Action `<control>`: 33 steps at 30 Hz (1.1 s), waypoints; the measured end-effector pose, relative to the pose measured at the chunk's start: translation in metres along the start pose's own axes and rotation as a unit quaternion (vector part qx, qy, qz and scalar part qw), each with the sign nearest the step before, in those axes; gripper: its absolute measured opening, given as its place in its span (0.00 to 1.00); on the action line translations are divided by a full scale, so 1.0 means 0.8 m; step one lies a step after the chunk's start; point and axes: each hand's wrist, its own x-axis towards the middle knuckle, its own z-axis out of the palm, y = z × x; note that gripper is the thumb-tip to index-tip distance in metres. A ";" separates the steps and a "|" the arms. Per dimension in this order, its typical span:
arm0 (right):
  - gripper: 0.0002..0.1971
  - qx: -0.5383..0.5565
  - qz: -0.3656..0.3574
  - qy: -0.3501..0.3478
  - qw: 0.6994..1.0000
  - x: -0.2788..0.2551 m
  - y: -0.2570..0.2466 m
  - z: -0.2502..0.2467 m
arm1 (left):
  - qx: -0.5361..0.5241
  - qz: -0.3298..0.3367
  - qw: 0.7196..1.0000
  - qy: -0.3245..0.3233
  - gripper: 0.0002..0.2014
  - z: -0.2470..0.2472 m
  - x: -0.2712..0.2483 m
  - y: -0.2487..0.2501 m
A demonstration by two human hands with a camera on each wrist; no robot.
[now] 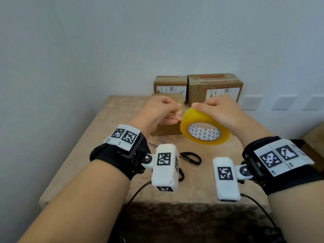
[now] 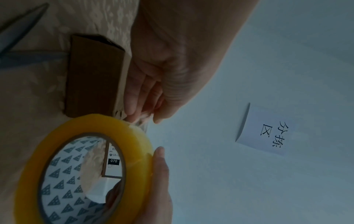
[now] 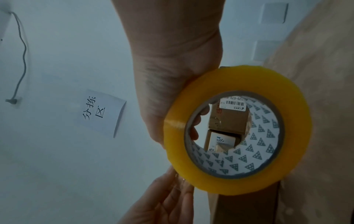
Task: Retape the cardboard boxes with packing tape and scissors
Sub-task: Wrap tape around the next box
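Observation:
My right hand (image 1: 217, 109) grips a yellow roll of packing tape (image 1: 204, 128) by its rim, fingers through the core, above the table. My left hand (image 1: 164, 111) pinches the loose clear tape end (image 2: 142, 121) at the roll's upper left edge. A small flat cardboard box (image 1: 168, 128) lies on the table under my left hand. Two larger cardboard boxes (image 1: 214, 88) stand against the wall behind it. Black-handled scissors (image 1: 190, 157) lie on the table, partly hidden by my left wrist camera.
The table (image 1: 98, 137) has a beige patterned cloth and stands in a corner against white walls. A paper sign (image 2: 262, 128) hangs on the wall. Cables trail from both wrist devices over the table's front edge.

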 end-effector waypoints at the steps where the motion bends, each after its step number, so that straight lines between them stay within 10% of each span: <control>1: 0.26 -0.013 0.004 -0.002 1.000 0.000 0.004 -0.001 | 0.004 -0.001 1.000 -0.005 0.03 0.002 0.000 -0.001; 22: 0.37 -0.005 0.046 0.015 0.999 0.000 0.039 0.010 | 0.147 -0.018 0.989 -0.002 0.07 0.015 0.013 -0.034; 27: 0.18 0.080 0.062 -0.017 0.995 -0.012 0.037 0.012 | 0.137 -0.025 0.990 0.006 0.09 0.015 0.017 -0.043; 33: 0.32 0.086 0.098 0.012 0.991 0.007 0.029 -0.006 | 0.125 0.015 0.992 0.009 0.09 0.017 0.013 -0.028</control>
